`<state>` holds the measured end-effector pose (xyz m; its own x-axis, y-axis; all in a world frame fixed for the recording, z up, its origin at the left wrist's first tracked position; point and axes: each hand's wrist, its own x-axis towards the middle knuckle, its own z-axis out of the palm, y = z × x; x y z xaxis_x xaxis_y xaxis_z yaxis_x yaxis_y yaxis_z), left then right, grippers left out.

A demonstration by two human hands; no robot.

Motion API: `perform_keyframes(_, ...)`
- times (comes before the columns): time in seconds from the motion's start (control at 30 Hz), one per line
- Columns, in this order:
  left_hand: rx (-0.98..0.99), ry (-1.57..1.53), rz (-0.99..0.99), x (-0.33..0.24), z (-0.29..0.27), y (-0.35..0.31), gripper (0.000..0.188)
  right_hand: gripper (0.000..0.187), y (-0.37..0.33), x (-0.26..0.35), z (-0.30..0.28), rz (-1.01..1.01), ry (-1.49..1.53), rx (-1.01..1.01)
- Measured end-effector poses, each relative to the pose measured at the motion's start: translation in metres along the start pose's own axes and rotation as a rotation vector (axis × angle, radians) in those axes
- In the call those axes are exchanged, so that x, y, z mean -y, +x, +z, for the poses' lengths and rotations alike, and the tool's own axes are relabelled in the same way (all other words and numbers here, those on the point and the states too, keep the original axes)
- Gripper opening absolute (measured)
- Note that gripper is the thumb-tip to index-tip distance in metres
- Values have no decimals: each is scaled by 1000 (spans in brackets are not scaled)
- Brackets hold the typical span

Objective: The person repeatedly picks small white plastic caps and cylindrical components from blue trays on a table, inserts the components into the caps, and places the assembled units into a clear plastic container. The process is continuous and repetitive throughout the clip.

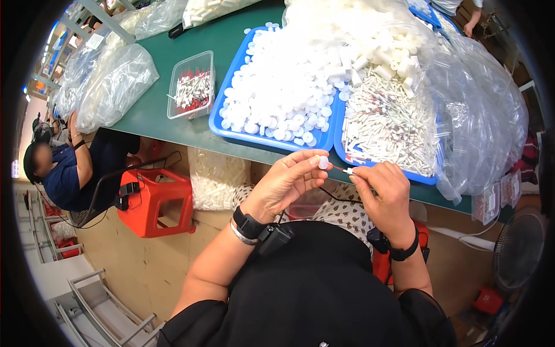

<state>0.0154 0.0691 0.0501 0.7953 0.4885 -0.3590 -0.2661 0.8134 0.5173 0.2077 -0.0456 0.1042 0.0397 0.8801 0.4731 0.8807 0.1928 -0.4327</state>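
Just in front of the table's near edge, my left hand (278, 184) pinches a small round translucent white cap (324, 162) between thumb and fingers. My right hand (386, 188) is closed on a thin white-and-red stick-like piece (347, 171), its red end pointing at the cap. Whether the two pieces touch is too small to tell. Beyond my left hand, a blue tray (234, 136) is heaped with similar white caps (272, 87). A second blue tray (426, 178), beyond my right hand, holds many thin white and red pieces (393, 124).
On the green table (167, 43), a clear plastic box (173, 106) holds more red and white pieces. White foam-like cylinders (399, 43) pile up behind the trays. Plastic bags (477, 104) lie right. A red stool (153, 199) and a seated person (66, 168) are left; a fan (520, 248) stands right.
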Motion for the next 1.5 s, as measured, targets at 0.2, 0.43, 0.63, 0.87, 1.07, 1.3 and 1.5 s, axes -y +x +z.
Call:
perform_keyframes(0.2, -65, 91, 25, 7, 3, -3, 27, 12, 0, 3, -2, -77, -57, 17)
perform_keyframes(0.43, -59, -5, -10, 12, 8, -7, 29, 8, -3, 4, 9, -42, -16, -14)
perform_keyframes(0.63, -100, 29, -16, 17, 6, -8, 32, 10, -4, 3, 10, 189, 165, 2)
perform_keyframes(0.87, -46, -68, -34, 18, 3, -7, 33, 11, -7, 5, 13, 329, 235, 3)
perform_keyframes(1.07, 11, -102, -59, 35, 5, -3, 30, 5, -9, 6, 20, 206, 214, 26)
perform_keyframes(1.3, 27, -258, -69, 55, 5, -2, 26, 7, -17, 3, 36, -41, 72, -91)
perform_keyframes(1.5, -1, -238, -95, 48, 14, -6, 26, 9, -21, -7, 44, 10, 215, -96)
